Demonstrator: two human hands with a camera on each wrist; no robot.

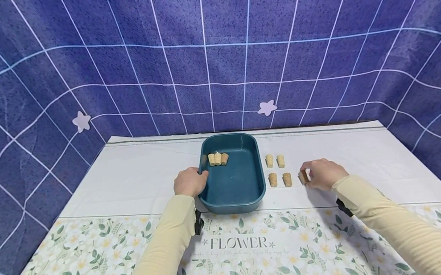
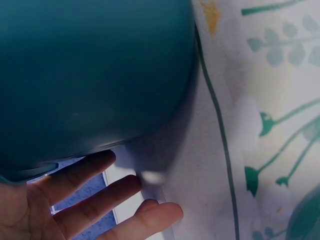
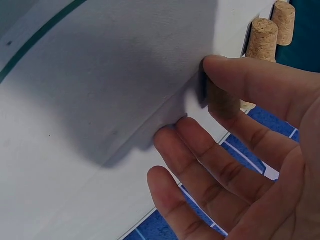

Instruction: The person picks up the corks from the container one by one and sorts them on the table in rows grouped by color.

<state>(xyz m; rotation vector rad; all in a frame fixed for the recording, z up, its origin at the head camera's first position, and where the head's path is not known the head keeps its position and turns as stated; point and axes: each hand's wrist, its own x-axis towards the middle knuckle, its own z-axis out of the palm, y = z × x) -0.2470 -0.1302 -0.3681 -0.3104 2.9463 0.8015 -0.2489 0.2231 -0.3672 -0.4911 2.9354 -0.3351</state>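
A dark teal rectangular tray (image 1: 233,205) stands on the table, with a row of corks (image 1: 218,159) lying near its upper left inside. At the tray's left rim, my left hand (image 1: 190,182) holds on, thumb over the edge. In the left wrist view its other fingers (image 2: 100,207) extend along the outside wall. To the right of the tray, my right hand (image 1: 323,174) pinches a cork (image 1: 303,177) between thumb and index finger, close over the tabletop. The remaining fingers (image 3: 182,160) of that hand are spread loosely in the right wrist view.
Several more corks stand between the tray and my right hand: a paler pair (image 1: 275,161) behind and a browner cork (image 1: 287,179) beside another in front. A flower-printed cloth (image 1: 107,252) covers the table front. A blue gridded curtain (image 1: 229,65) rises behind and at both sides.
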